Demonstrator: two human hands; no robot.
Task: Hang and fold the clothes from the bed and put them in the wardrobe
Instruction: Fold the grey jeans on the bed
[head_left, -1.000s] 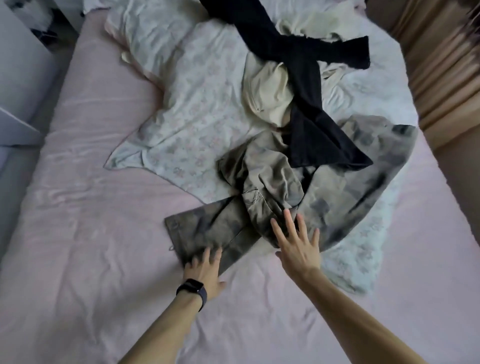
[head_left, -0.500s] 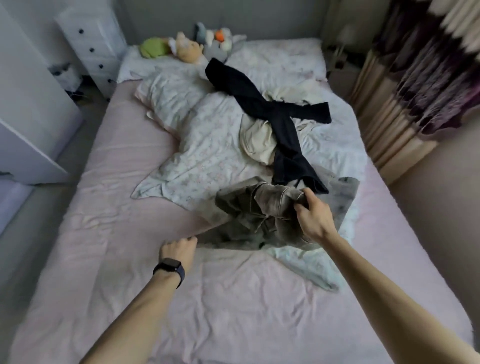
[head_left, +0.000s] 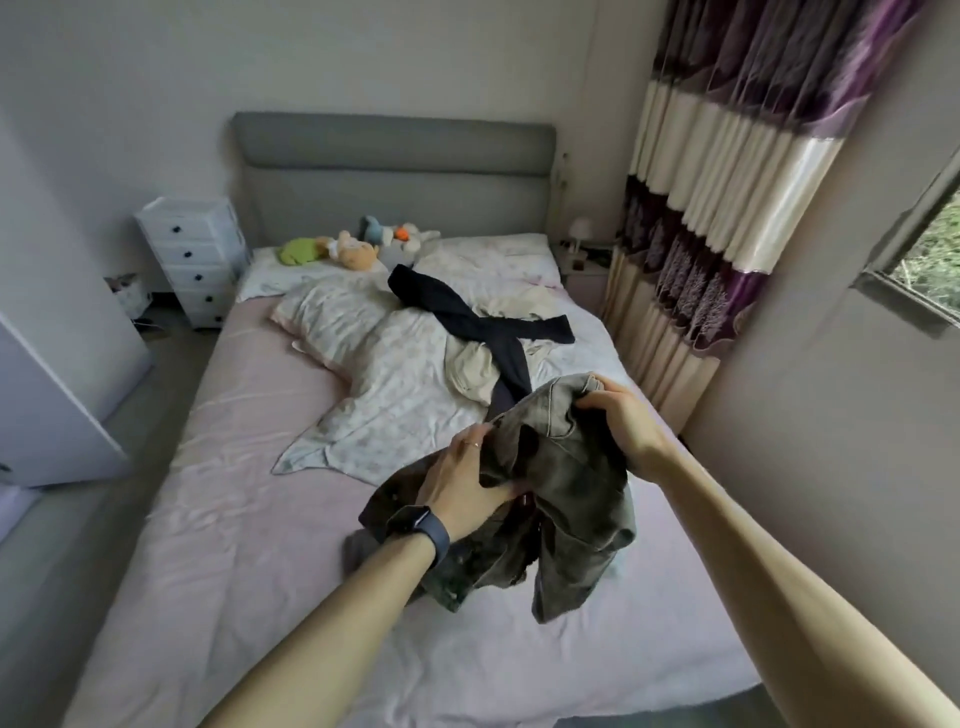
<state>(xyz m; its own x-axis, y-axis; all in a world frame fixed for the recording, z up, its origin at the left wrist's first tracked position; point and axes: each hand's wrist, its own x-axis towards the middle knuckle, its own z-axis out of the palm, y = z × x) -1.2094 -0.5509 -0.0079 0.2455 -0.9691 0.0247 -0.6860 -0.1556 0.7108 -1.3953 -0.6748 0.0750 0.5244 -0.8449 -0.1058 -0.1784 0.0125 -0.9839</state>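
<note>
A grey-green washed pair of trousers (head_left: 571, 499) hangs bunched in the air above the pink bed (head_left: 249, 509). My right hand (head_left: 621, 431) grips its upper edge near the waistband. My left hand (head_left: 462, 486), with a dark watch on the wrist, holds the fabric lower on the left side. On the bed behind lie a long black garment (head_left: 483, 327) and a cream garment (head_left: 470, 364) on the floral duvet (head_left: 384, 395).
Stuffed toys (head_left: 353, 249) lie by the grey headboard (head_left: 395, 176). A white drawer unit (head_left: 195, 260) stands left of the bed, a white door panel (head_left: 47, 410) nearer left. Striped purple curtains (head_left: 717, 208) hang on the right, by a bedside lamp (head_left: 579, 231).
Both hands took hold of the trousers that lay flat on the bed and lifted them clear. The view rose, bringing the headboard and curtains into sight.
</note>
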